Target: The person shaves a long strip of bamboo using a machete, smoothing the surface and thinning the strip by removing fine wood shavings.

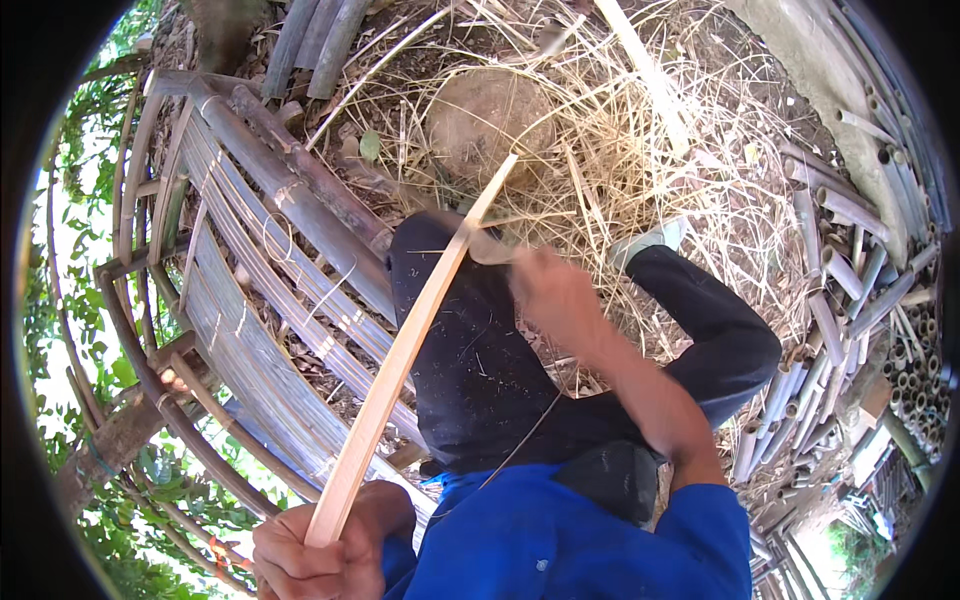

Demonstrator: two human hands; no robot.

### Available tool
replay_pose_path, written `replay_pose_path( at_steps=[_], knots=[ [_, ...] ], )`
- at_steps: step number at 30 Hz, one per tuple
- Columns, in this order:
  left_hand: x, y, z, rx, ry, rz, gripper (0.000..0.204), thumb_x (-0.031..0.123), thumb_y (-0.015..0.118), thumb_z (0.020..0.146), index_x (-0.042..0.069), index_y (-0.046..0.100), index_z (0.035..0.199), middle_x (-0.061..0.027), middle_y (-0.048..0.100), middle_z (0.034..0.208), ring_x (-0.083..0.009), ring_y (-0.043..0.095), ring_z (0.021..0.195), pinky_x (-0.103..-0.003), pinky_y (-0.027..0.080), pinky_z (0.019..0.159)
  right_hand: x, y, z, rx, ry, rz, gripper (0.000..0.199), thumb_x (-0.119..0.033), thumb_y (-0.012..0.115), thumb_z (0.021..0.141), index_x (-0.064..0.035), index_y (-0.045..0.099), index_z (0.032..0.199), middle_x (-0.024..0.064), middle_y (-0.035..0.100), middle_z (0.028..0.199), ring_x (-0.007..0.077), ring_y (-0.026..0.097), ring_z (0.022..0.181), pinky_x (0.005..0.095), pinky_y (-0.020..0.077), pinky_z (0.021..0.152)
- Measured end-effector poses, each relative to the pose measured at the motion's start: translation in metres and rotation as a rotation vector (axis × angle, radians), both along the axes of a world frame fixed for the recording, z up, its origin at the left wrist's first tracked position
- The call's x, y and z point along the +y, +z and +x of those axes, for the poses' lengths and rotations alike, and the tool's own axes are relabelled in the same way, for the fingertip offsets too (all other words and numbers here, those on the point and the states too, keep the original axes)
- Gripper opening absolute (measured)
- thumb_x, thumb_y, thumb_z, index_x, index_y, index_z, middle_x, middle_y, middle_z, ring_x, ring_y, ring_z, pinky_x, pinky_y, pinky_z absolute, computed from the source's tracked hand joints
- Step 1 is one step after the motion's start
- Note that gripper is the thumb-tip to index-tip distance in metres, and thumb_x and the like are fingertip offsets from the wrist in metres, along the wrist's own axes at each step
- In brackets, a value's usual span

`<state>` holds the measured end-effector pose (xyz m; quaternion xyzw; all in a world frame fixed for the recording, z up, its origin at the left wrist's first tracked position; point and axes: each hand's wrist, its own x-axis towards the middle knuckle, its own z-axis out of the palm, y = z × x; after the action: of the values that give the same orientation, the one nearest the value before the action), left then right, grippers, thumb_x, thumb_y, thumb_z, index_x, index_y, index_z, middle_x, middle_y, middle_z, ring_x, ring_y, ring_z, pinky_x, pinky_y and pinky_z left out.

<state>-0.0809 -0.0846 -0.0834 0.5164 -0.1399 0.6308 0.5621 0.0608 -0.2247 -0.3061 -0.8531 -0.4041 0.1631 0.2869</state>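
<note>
A long, pale split-bamboo strip (392, 370) runs slantwise from the lower left up to a narrow tip above my knee. Its near end is wrapped in the closed fingers of my left hand (318, 555). My right hand (556, 300), smeared by motion, is closed round the handle of a knife (490, 248). The blurred blade meets the strip's edge over my dark-trousered thigh; how deep it sits cannot be seen. Fine pale shavings dot the trousers.
A round wooden stump (487, 115) stands ahead amid heaped bamboo shavings (640, 170). At the left, a low bamboo rack (255, 340) runs close beside my leg. Stacked bamboo poles (830, 300) line the right side. My right foot (650, 242) rests on the shavings.
</note>
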Motion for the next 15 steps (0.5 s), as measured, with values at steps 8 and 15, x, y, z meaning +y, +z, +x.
replay_pose_path(
  at_steps=[8,15],
  knots=[
    [0.002,-0.005,0.006,-0.062,0.023,0.002,0.045,0.052,0.044,0.107,0.016,0.04,0.08,0.0076,0.031,0.062,-0.0041,0.028,0.046,-0.021,0.019,0.041,-0.005,-0.045,0.013,0.089,0.002,-0.03,0.015,-0.017,0.06,0.098,-0.0075,0.053,0.106,0.0167,0.059,0.076,0.0345,0.065,0.058,0.0456,0.0518,0.048],
    [0.007,-0.004,-0.013,-0.122,-0.02,-0.03,0.027,0.013,0.052,0.09,0.015,0.035,0.07,0.0058,0.031,0.051,-0.0051,0.032,0.038,-0.021,0.025,0.035,-0.016,-0.196,0.083,0.099,-0.183,-0.172,0.017,-0.024,0.056,0.1,-0.0087,0.049,0.106,0.0246,0.063,0.081,0.0479,0.064,0.069,0.0556,0.0502,0.059]
  ],
)
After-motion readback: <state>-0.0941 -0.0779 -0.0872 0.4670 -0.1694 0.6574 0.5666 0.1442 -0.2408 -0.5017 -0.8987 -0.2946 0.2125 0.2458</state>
